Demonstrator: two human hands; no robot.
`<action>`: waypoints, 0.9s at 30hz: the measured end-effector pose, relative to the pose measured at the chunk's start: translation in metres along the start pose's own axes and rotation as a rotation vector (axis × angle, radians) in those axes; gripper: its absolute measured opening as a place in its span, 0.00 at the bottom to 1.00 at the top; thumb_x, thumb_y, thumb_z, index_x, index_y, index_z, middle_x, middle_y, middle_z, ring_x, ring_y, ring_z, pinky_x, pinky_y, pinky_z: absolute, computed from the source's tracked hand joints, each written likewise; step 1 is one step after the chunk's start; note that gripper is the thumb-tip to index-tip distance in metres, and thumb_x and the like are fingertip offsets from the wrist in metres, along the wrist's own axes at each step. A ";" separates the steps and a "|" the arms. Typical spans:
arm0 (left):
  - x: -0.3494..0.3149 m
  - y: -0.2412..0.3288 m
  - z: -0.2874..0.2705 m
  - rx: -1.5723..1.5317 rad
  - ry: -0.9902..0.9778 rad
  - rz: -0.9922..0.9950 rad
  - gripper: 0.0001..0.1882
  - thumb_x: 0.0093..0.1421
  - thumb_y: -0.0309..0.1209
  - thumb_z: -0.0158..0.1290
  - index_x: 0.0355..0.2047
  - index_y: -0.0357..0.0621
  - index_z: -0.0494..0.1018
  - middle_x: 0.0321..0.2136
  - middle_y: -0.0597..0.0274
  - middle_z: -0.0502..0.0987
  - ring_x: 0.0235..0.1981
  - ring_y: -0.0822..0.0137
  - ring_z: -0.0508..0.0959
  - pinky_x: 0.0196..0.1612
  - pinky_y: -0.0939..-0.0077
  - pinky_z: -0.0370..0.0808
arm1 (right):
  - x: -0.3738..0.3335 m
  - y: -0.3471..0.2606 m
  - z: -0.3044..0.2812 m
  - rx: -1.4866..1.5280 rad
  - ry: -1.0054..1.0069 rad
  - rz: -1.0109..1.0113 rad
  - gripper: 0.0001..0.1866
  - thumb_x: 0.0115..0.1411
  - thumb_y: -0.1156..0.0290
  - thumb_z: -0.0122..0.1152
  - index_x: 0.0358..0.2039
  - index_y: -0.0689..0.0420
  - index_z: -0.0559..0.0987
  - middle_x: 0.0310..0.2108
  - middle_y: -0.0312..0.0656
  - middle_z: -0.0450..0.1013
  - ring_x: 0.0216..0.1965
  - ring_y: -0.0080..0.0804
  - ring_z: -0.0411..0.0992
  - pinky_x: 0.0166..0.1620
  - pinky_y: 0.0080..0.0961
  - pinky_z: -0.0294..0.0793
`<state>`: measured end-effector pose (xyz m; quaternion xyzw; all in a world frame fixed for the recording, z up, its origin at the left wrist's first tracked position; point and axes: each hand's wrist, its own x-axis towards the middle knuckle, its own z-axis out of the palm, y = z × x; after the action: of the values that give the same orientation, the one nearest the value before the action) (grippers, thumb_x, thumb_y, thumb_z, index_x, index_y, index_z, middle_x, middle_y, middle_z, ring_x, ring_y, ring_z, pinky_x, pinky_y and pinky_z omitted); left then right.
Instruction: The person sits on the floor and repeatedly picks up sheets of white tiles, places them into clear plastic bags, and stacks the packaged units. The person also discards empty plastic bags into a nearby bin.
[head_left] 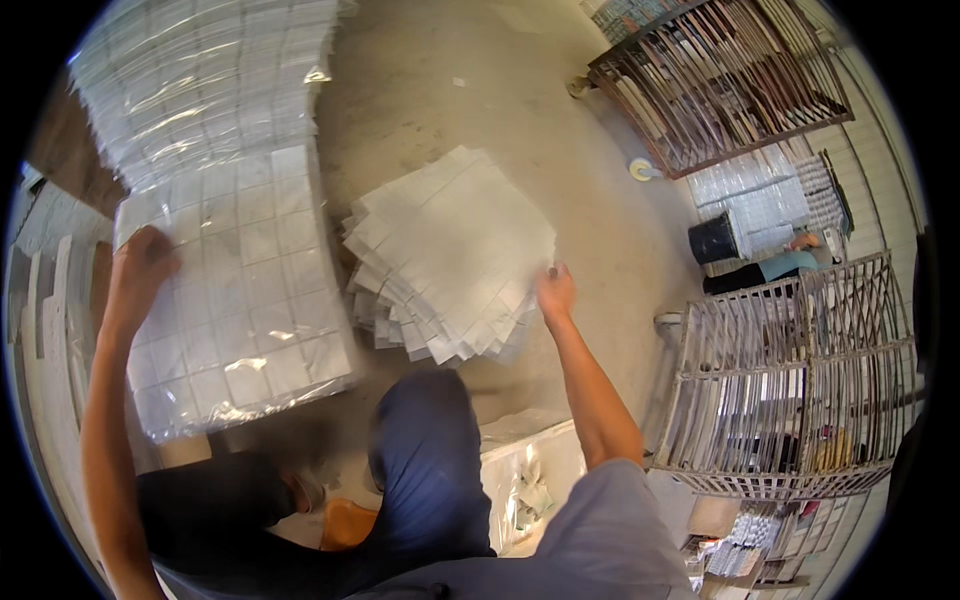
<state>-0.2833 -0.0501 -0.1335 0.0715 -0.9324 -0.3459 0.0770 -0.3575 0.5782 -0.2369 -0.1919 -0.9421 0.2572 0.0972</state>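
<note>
On the left lies a pale block of square tiles point(250, 215) under shiny clear plastic film. My left hand point(147, 258) is on its left edge, fingers curled down; what they grip, if anything, is hidden. In the middle, a pile of thin whitish square sheets point(450, 245) is fanned out at differing angles on the floor. My right hand point(555, 292) pinches the right corner of the upper sheets, thumb and fingers together at the edge.
A taller film-wrapped stack point(210, 80) rises behind the block. Right of the concrete floor point(480, 90) stand slatted metal racks point(730, 90), a black bucket point(712, 240) and another person point(770, 268). Near my knees are an orange object point(347, 524) and a white box point(535, 480).
</note>
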 end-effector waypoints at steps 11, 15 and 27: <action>0.000 -0.021 -0.001 -0.102 -0.025 -0.045 0.07 0.48 0.24 0.52 0.27 0.40 0.65 0.21 0.70 0.60 0.24 0.77 0.59 0.27 0.79 0.58 | 0.083 0.000 0.048 -0.102 0.053 0.388 0.34 0.56 0.46 0.59 0.52 0.62 0.73 0.55 0.53 0.68 0.60 0.49 0.61 0.59 0.43 0.64; 0.003 -0.021 0.002 -0.088 -0.029 -0.036 0.07 0.47 0.24 0.52 0.27 0.40 0.66 0.20 0.70 0.60 0.24 0.77 0.59 0.27 0.79 0.57 | 0.094 0.012 0.047 -0.101 0.061 0.421 0.31 0.51 0.49 0.63 0.48 0.61 0.77 0.53 0.51 0.70 0.58 0.48 0.63 0.58 0.44 0.65; 0.000 -0.012 -0.001 -0.072 -0.041 -0.058 0.07 0.48 0.26 0.51 0.28 0.40 0.65 0.21 0.70 0.60 0.24 0.76 0.59 0.28 0.79 0.58 | 0.086 0.034 0.001 0.676 0.071 0.127 0.06 0.50 0.71 0.66 0.26 0.60 0.80 0.20 0.34 0.70 0.20 0.26 0.65 0.23 0.27 0.63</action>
<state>-0.2826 -0.0596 -0.1406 0.0884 -0.9182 -0.3828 0.0505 -0.4248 0.6401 -0.2489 -0.2157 -0.7858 0.5536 0.1718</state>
